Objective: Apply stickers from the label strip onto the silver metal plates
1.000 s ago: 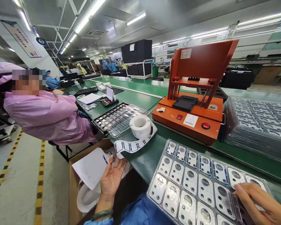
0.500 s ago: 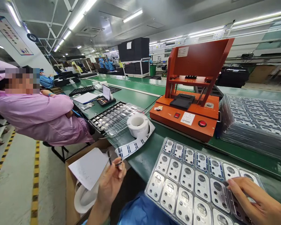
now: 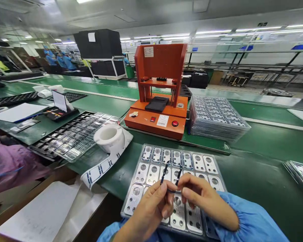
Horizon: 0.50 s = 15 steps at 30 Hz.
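Note:
A clear tray (image 3: 138,170) of silvery plates with round holes lies in front of me, its lower part hidden by my hands. Above it, my left hand (image 3: 155,205) pinches a thin, dark U-shaped strip (image 3: 164,173) between thumb and fingers. My right hand (image 3: 199,195) has its fingers closed on the same strip at its right side. Several plates along the tray's far row have blue-black edging. To the left, a white roll (image 3: 109,136) trails a liner (image 3: 101,171) with dark strips on it.
An orange press (image 3: 155,121) stands beyond the tray, with stacked clear trays (image 3: 217,124) to its right. Black and clear trays (image 3: 73,134) lie left of the roll. An open carton with white paper (image 3: 42,211) is at lower left, near a person's pink sleeve (image 3: 12,164).
The view has turned right. My left hand has moved from beside the liner to over the tray with the dark strip. My right hand has left the tray's right side and taken hold of the strip.

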{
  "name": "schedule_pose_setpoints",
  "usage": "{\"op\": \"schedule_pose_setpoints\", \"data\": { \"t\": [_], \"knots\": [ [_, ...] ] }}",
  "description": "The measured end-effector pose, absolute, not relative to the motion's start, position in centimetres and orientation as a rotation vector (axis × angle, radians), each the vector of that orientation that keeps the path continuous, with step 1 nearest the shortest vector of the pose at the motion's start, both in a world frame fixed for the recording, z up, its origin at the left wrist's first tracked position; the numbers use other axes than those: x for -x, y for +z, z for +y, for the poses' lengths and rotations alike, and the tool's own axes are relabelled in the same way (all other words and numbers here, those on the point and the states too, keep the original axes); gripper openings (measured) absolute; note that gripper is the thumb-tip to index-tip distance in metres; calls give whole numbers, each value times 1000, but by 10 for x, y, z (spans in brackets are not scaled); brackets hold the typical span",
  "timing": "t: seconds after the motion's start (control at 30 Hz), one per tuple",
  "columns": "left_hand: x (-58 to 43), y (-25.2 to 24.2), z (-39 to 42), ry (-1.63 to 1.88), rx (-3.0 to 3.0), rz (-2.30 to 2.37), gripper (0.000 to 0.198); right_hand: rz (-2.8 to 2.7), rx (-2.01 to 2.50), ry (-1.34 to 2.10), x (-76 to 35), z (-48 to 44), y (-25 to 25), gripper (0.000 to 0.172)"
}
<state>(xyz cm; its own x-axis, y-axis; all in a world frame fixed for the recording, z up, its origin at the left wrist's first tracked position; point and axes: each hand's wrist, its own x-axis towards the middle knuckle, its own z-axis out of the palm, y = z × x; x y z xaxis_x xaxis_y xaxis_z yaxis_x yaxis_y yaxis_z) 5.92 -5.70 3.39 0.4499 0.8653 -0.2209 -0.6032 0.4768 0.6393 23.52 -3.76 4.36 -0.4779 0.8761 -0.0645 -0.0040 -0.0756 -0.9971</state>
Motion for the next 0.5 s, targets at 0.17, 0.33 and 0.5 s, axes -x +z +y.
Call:
{"op": "schedule_pose_setpoints", "data": {
  "t": [0.17, 0.33, 0.5],
  "knots": [
    [-72, 26, -56, 989, -400, 561, 26, -1362, 944, 1687, -227, -35, 29, 42],
    [-81, 20, -56, 997, -336, 565, 27, -1294, 1038, 1643, -231, -33, 16, 45],
    [-85, 13, -57, 971, -330, 531, 27, -1310, 1071, 1602, -232, -35, 16, 45]
  ]
}}
